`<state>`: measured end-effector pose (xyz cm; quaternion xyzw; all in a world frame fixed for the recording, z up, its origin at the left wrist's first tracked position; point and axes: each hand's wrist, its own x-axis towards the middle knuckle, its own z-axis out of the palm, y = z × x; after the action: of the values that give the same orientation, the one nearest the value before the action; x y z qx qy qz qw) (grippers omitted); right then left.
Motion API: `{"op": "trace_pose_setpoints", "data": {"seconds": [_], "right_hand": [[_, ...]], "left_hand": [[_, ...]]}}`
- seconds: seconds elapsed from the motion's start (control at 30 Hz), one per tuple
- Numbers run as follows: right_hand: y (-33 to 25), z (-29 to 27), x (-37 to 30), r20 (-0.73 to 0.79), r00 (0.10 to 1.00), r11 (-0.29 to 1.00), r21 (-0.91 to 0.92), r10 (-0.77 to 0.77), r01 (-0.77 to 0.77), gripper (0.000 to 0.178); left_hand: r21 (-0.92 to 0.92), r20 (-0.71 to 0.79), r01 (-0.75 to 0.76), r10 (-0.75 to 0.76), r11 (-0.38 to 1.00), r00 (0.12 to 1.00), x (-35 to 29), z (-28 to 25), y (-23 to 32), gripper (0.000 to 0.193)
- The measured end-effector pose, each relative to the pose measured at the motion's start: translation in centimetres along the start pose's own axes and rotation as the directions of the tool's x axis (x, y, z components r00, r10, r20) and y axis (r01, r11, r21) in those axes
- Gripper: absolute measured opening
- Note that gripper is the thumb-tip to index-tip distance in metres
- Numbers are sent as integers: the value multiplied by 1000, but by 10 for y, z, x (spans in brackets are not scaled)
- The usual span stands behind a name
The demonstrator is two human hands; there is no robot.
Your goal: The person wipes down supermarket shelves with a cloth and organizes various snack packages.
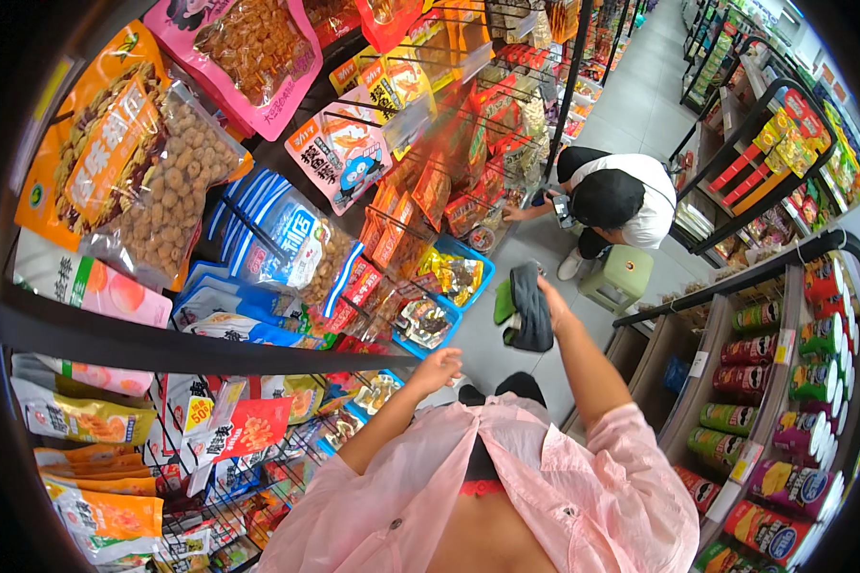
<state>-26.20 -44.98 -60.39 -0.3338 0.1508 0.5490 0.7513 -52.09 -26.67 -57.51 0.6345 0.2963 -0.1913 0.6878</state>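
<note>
My right hand point(556, 304) is out in front of me over the aisle, its fingers closed round a dark grey cloth point(528, 310) that hangs in a folded bundle. A bit of green shows at the bundle's left side. Lower and to the left, my left hand point(437, 371) is loosely curled, and I see nothing in it. It is close to the blue trays point(419, 346) of small wrapped snacks at the edge of the left rack.
Bagged snacks point(296, 244) hang on hooks along the left rack, with a black post point(210, 346) across it. Snack canisters point(750, 351) fill the right shelf. Ahead, a person in white point(631, 196) crouches by a green stool point(617, 279), reaching toward the left rack.
</note>
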Motion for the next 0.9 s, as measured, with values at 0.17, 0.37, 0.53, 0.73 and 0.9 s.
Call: {"op": "trace_pose_setpoints", "data": {"seconds": [0.17,0.37,0.53,0.73,0.9], "right_hand": [[-100,70,63,-115,968,880,-451,-223,149,53],[-196,187,134,166,897,107,-968,-411,228,62],[-208,229,223,350,932,-494,-829,-90,264,66],[-209,211,236,273,937,-478,-807,218,346,61],[-226,160,241,251,878,260,-954,407,152,48]], "left_hand": [[-66,-88,-17,11,998,996,9,-10,-6,39],[-231,-284,-42,-26,972,958,20,-6,-7,40],[-319,-411,-98,-45,943,911,36,15,36,41],[-320,-488,-136,-41,938,872,69,38,69,41],[-362,-519,-96,-114,927,847,82,41,96,42]]}}
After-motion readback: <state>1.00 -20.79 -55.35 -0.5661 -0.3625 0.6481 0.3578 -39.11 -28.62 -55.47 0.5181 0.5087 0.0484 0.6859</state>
